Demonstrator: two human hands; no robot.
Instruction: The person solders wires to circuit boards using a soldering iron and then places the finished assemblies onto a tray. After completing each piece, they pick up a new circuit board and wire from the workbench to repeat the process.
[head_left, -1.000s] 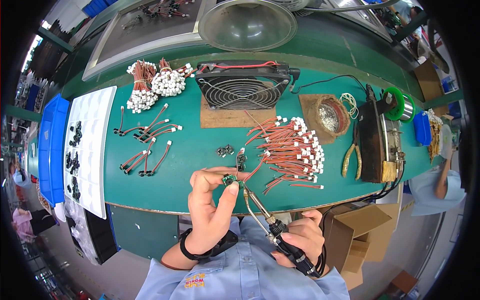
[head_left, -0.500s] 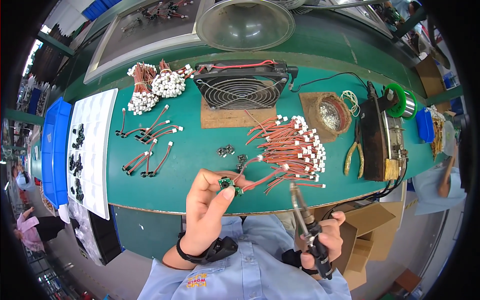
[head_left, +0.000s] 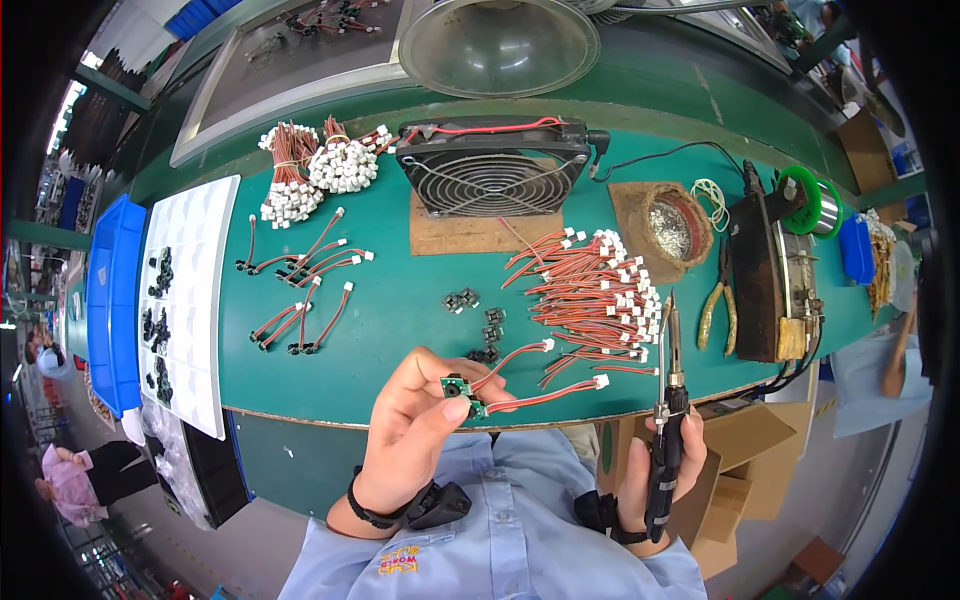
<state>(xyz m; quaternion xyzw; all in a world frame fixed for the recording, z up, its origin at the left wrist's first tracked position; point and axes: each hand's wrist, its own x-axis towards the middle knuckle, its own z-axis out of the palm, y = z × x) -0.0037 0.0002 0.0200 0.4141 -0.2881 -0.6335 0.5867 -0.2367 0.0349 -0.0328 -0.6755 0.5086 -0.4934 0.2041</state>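
My left hand pinches a small green circuit board with a black round part between thumb and fingers. A second green edge shows beneath it. Two red-and-black wire leads with white plugs stretch rightward from the boards. In my right hand is a soldering iron, held tip up, with a thin metal tube alongside. It stands right of the boards, apart from them. Beyond the hands lie a pile of wire leads with white plugs and several small black parts.
A black fan stands at the back, beside a round tip-cleaning bowl. Pliers, a dark box and a green solder spool sit right. Left are finished-looking leads, a white tray and a blue bin.
The soldering iron has swung up and to the right, from leaning left to nearly upright. The boards stay in my left hand, while their wire leads have shifted right and lower.
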